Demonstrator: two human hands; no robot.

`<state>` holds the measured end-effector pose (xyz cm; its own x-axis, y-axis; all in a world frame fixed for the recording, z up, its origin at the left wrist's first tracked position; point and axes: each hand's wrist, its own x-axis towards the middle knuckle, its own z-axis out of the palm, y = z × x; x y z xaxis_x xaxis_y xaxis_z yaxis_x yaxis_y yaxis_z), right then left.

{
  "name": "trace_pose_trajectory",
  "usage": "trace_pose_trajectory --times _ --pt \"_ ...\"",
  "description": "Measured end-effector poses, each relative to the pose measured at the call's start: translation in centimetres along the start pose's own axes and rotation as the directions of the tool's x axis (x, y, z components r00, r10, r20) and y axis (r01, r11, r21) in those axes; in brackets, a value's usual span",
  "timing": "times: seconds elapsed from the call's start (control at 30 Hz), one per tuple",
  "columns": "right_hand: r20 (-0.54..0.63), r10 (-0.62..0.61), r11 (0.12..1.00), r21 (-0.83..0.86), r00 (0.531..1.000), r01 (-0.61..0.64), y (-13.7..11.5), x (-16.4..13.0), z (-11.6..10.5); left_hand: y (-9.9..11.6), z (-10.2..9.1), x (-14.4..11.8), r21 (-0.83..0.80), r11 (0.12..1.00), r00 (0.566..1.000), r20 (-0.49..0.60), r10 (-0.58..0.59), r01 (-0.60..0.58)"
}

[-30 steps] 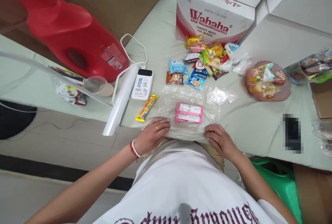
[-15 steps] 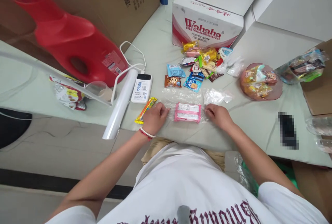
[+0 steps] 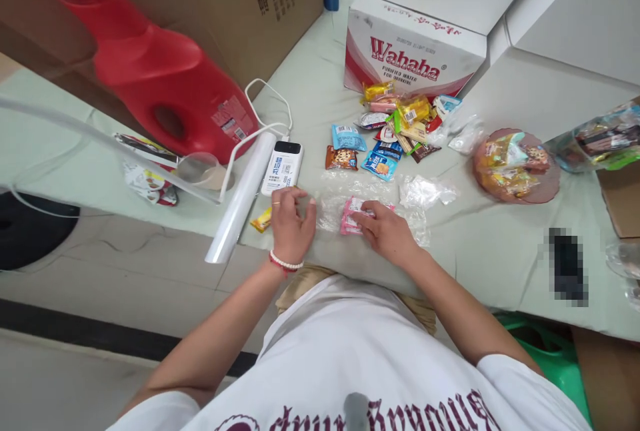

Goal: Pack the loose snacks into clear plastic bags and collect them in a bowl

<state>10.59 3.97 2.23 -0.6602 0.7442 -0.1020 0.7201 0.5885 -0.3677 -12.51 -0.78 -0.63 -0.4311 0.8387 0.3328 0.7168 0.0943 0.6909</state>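
My right hand (image 3: 390,234) is over a pink snack packet (image 3: 353,208), with its fingers closed on the packet's right part and hiding much of its label. The packet lies on a sheet of clear plastic film (image 3: 327,211) near the table's front edge. My left hand (image 3: 291,224) hovers above a yellow snack packet (image 3: 261,220) and hides most of it. The thumb of this hand stands apart from the fingers, and I see nothing held in it. Crumpled clear plastic (image 3: 425,190) lies just beyond my right hand.
Behind are several snack packets (image 3: 393,131) before a Wahaha carton (image 3: 415,51). A pink bowl (image 3: 547,184) of snacks stands right, near a blurred dark object (image 3: 566,268). Left are a power bank (image 3: 283,168), a white roll (image 3: 240,198) and a red jug (image 3: 165,78).
My right hand has moved left from the plastic film onto the pink packet. My left hand has let go of the film and shifted slightly left, over the yellow packet. The view has turned slightly.
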Motion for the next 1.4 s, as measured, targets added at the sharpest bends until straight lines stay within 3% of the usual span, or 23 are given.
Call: trace_pose_trajectory --times 0.07,0.13,0.23,0.3,0.43,0.57,0.7,0.8,0.93,1.0,1.07,1.17,1.27,1.33,1.4 --pt "0.005 0.009 1.000 -0.001 1.000 -0.009 0.0 0.0 0.0 0.8 -1.2 -1.5 0.077 0.992 0.984 -0.144 0.106 -0.096" --pt "0.007 0.015 1.000 0.006 1.000 -0.015 -0.1 -0.1 0.0 1.7 -2.0 -3.2 0.114 0.951 0.943 -0.138 0.302 -0.287" --pt "-0.006 0.013 0.999 0.035 1.000 -0.013 -0.1 -0.3 -0.1 3.1 -1.2 -4.5 0.037 0.823 0.814 0.178 0.553 -0.567" --pt "-0.012 -0.020 0.994 0.106 1.000 0.021 0.5 -0.2 -0.4 3.7 0.2 -4.4 0.024 0.809 0.756 0.376 0.536 -0.587" --pt "-0.041 -0.068 0.974 0.215 0.997 0.075 2.8 1.8 -2.1 3.8 2.6 -3.1 0.124 0.849 0.760 0.524 0.384 -0.514" --pt "-0.155 0.067 0.996 -0.041 0.986 -0.074 4.5 5.8 -3.4 3.6 3.0 -2.8 0.137 0.851 0.765 0.528 0.370 -0.506" --pt "-0.012 0.187 0.969 -0.162 0.982 -0.186 4.9 9.2 -3.5 3.9 2.9 -3.0 0.135 0.850 0.769 0.515 0.379 -0.509" --pt "0.096 0.192 0.979 -0.092 0.977 -0.184 5.2 10.2 -4.2 3.8 3.0 -3.0 0.135 0.846 0.769 0.509 0.387 -0.515" --pt "0.040 -0.019 1.000 -0.014 0.999 0.020 4.7 8.8 -6.3 3.6 3.2 -3.2 0.141 0.846 0.778 0.493 0.390 -0.514" --pt "0.029 -0.078 0.992 -0.099 0.996 0.081 3.4 7.2 -7.1 3.6 3.2 -3.3 0.141 0.848 0.778 0.496 0.386 -0.510" --pt "0.095 -0.044 0.971 -0.232 0.995 0.065 1.6 5.2 -7.1 3.7 3.1 -3.4 0.138 0.852 0.776 0.504 0.380 -0.506" --pt "0.223 0.006 0.928 -0.364 0.975 0.078 -1.0 2.5 -5.6 3.7 3.2 -3.3 0.112 0.872 0.782 0.507 0.363 -0.477" --pt "0.248 0.007 0.929 -0.361 0.969 0.086 -1.9 0.6 -2.9 2.7 3.2 -2.9 -0.028 0.925 0.792 0.508 0.340 -0.379" --pt "0.206 0.010 0.935 -0.350 0.979 0.064 -1.8 -0.1 -1.1 1.4 3.1 -2.4 -0.213 0.947 0.806 0.499 0.318 -0.242" --pt "0.154 -0.012 0.938 -0.342 0.988 0.065 -1.6 -0.6 0.3 0.3 2.8 -1.6 -0.363 0.930 0.858 0.457 0.236 -0.062"
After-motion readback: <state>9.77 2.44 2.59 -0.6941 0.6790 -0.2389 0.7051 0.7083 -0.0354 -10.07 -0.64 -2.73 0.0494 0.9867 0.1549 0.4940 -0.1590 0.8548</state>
